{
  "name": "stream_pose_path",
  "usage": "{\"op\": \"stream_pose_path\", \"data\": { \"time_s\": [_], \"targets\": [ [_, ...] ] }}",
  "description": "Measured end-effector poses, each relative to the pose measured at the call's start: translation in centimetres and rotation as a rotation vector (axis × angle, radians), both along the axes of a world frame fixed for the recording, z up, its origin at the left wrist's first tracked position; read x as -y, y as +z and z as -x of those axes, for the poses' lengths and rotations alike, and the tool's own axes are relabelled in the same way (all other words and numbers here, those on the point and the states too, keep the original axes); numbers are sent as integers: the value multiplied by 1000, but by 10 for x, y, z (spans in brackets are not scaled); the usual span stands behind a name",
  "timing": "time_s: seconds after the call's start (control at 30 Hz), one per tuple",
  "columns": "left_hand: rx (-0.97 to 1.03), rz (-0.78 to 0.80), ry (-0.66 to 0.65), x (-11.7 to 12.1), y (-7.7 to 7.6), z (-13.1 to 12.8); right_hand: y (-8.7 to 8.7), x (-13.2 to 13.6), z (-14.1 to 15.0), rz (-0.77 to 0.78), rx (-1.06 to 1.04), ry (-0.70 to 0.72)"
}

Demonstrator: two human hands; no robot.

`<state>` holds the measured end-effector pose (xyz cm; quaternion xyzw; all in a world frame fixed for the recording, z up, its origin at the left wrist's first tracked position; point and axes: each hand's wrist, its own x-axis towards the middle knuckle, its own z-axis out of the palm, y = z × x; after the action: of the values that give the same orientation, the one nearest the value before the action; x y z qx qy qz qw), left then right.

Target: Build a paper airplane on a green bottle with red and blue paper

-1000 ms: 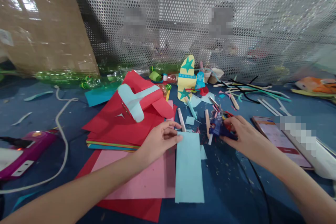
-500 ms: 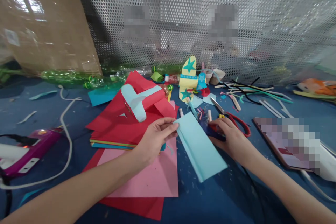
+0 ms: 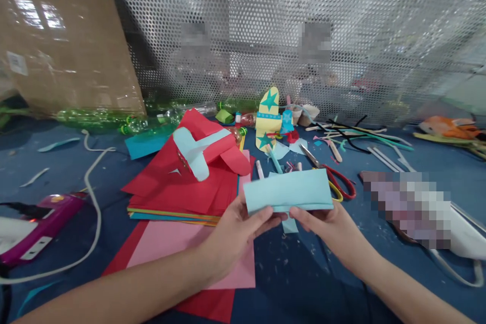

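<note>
A folded strip of light blue paper is held up level between both hands. My left hand pinches its left end and lower edge, thumb in front and fingers behind. My right hand grips the lower right edge in the same way. Just behind the paper lie red-handled scissors, partly hidden. To the left, a red and light blue paper airplane rests on a stack of red paper. A yellow paper airplane with teal stars stands farther back.
Pink paper lies beneath my left forearm. At left are a purple power strip and a white cable. A phone lies at right. Plastic bottles line the perforated metal panel; pipe cleaners lie back right.
The light blue paper has turned from a slant to level and been lifted. My right hand has left the dark object near the scissors and taken the paper's right end.
</note>
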<state>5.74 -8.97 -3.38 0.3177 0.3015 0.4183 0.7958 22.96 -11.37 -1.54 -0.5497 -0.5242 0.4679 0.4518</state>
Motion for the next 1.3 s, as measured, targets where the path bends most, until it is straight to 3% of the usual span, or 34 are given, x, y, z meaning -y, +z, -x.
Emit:
{"op": "stream_pose_path", "data": {
  "time_s": [0.2,0.4,0.53,0.67,0.87,0.97,1.07,1.2,1.3],
  "targets": [
    [-179,-54,-110,3,-2,0,3,-4,-6,63,-104,13],
    [-278,-33,-183,0,-1,2,0,-3,-16,-8,86,-93],
    [-339,-110,-165,-6,-1,6,1,-6,-22,-50,166,-79],
    [-499,-370,-41,-9,7,11,-1,-8,-24,13,229,-15],
    [-998,-1058,-36,0,12,17,1,-5,-19,59,168,11],
    [-1015,-1192,-13,3,10,16,4,1,-16,62,124,60],
    [-882,-1115,-23,4,10,14,1,6,-18,-31,40,104],
    [-589,-723,-99,5,12,13,-6,4,-22,-255,-69,16],
    [-406,-486,-159,5,9,11,-8,1,-21,-105,-72,50]
  ]
}}
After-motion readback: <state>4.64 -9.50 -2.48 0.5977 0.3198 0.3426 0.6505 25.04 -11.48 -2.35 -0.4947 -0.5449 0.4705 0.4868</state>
